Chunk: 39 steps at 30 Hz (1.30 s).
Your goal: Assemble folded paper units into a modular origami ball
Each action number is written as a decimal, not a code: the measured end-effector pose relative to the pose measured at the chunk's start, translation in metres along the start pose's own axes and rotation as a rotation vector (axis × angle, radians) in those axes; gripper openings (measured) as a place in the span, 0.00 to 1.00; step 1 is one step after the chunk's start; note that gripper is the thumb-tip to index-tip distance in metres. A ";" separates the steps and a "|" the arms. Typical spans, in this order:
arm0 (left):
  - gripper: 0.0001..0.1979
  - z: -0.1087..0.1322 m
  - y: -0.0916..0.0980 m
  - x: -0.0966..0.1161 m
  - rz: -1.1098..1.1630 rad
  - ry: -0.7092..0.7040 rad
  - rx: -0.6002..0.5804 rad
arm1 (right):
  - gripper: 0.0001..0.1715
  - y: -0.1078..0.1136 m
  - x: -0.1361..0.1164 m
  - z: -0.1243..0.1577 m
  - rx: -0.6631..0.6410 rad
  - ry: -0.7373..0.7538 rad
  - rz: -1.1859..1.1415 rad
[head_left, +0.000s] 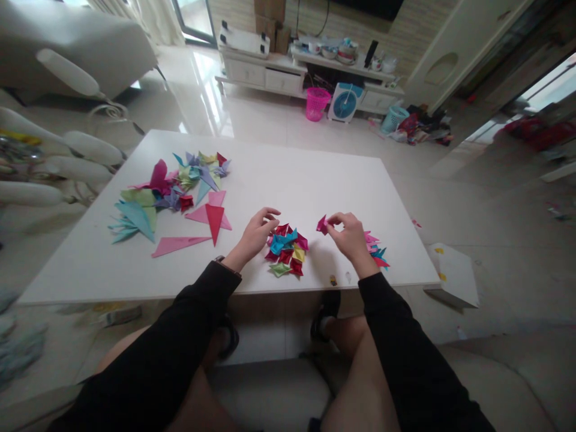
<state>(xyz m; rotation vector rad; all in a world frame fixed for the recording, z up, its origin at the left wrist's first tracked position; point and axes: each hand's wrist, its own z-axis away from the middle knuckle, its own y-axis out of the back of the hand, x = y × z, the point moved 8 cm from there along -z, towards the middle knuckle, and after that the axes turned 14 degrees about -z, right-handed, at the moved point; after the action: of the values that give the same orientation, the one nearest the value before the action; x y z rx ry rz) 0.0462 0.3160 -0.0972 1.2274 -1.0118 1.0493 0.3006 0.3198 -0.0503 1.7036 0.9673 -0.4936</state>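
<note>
Pinched between the thumb and fingers of my right hand (348,235) is a small magenta folded paper piece (321,225), held above the white table (288,174). My left hand (257,233) hovers at the upper left edge of a pile of small folded paper pieces (284,257) in red, blue, yellow and green. Its fingers are apart and nothing shows in them. Partly hidden behind my right hand and sleeve lie pink, blue and red pointed folded papers (380,255).
On the table's left side are heaps of colourful folded papers (168,192) and flat pink and red folded triangles (215,222). Two small stickers (333,280) sit by the near edge. Beyond stand a pink basket (317,105), a blue fan (345,103) and a white cabinet (283,81).
</note>
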 end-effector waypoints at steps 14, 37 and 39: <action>0.10 -0.004 0.003 -0.001 -0.030 -0.021 -0.017 | 0.07 0.067 0.126 0.043 -0.189 -0.402 0.409; 0.09 -0.002 0.003 0.001 -0.108 -0.013 -0.032 | 0.06 0.058 0.108 0.041 -0.202 -0.447 0.416; 0.09 -0.002 0.002 0.001 -0.127 -0.014 -0.043 | 0.07 0.051 0.107 0.042 -0.241 -0.459 0.454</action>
<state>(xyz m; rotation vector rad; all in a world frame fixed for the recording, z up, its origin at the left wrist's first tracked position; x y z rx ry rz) 0.0449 0.3184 -0.0960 1.2483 -0.9498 0.9175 0.4103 0.3137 -0.1126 1.4421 0.2816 -0.4183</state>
